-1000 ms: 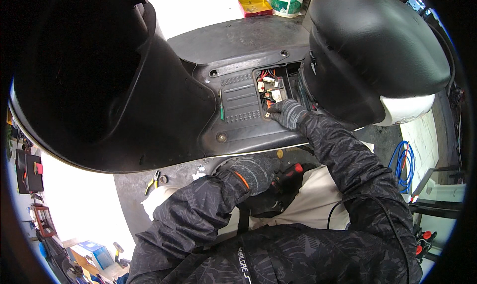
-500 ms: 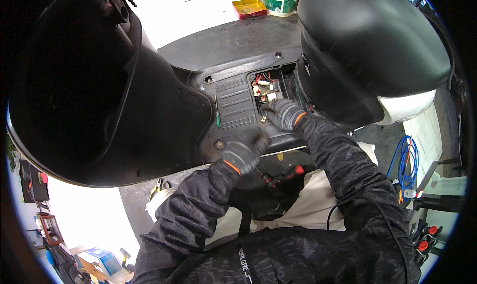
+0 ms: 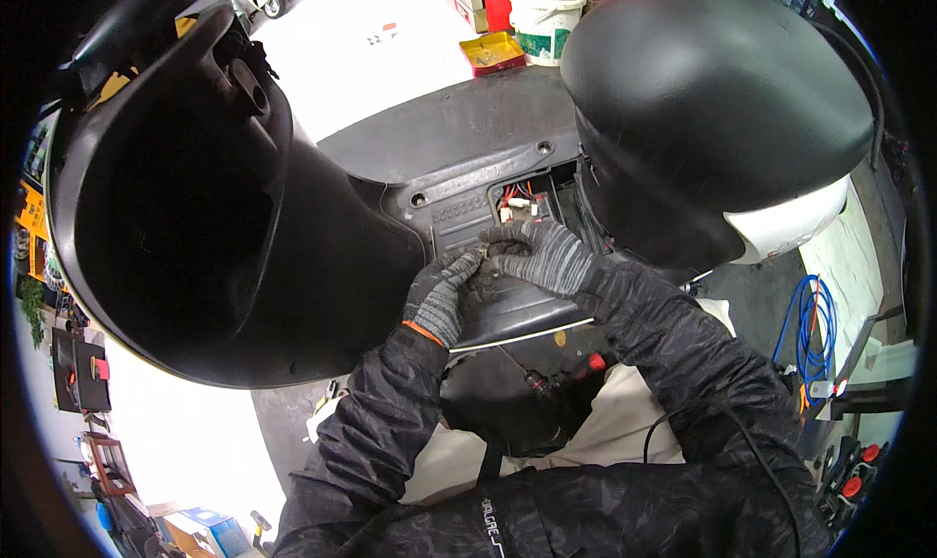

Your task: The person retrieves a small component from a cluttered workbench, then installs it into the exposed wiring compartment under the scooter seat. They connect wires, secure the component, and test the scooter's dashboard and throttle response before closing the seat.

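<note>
Over the ribbed black footboard (image 3: pixel 454 228) of a scooter, my two hands in grey striped knit gloves meet fingertip to fingertip. My left hand (image 3: pixel 444 290) pinches at a tiny thing that I cannot make out. Curled in from the other side, my right hand (image 3: pixel 547 256) has thumb and fingers closing at the same spot. Just beyond it, an opening in the footboard shows white plug connectors (image 3: pixel 519 209) and red and orange wires (image 3: pixel 517 189). My right hand hides the near part of this opening.
The black seat (image 3: pixel 722 90) rises at the right, the black front shield (image 3: pixel 176 207) at the left. Near my legs lies a red and black power driver (image 3: pixel 539 382) with a long bit. A yellow-red tray (image 3: pixel 493 53) and white bucket (image 3: pixel 547 21) stand behind; blue cable (image 3: pixel 808 329) lies right.
My hands have come together over the footboard; my right hand shifted left from the opening's edge. The green-handled screwdriver's handle is now hidden behind my left hand. The whole view has tilted upward.
</note>
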`<state>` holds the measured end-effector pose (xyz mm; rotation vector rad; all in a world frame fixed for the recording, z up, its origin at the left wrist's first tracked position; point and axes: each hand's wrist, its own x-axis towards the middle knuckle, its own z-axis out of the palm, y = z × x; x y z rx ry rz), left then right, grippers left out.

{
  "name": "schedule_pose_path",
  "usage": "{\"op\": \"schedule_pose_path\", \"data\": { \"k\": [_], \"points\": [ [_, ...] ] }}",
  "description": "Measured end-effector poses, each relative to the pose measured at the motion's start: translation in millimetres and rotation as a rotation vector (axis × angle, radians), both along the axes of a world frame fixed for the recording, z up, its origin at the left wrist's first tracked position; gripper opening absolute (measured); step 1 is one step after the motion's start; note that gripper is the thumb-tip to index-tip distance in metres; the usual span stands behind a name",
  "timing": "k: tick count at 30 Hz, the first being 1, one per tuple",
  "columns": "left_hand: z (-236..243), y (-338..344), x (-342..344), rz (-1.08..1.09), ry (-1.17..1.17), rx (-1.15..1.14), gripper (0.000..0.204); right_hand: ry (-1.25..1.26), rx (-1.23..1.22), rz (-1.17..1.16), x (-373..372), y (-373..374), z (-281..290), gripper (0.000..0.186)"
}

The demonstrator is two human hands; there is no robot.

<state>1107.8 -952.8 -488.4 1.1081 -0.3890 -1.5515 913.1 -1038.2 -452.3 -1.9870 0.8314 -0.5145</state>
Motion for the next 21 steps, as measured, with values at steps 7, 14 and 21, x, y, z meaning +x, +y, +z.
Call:
{"op": "schedule_pose_path", "data": {
  "k": [7,14,21],
  "points": [
    [7,4,-2,-0.022,0.053,0.045,0.018,-0.05,-0.169,-0.06,1,7,-8,0.028],
    [2,2,-1,-0.028,0.023,0.048,0.019,-0.047,-0.173,-0.06,1,7,-17,0.03],
    [-25,-4,-2,-0.08,-0.497,0.07,0.024,-0.069,0.059,-0.118,8,-4,-52,0.027]
  ]
}}
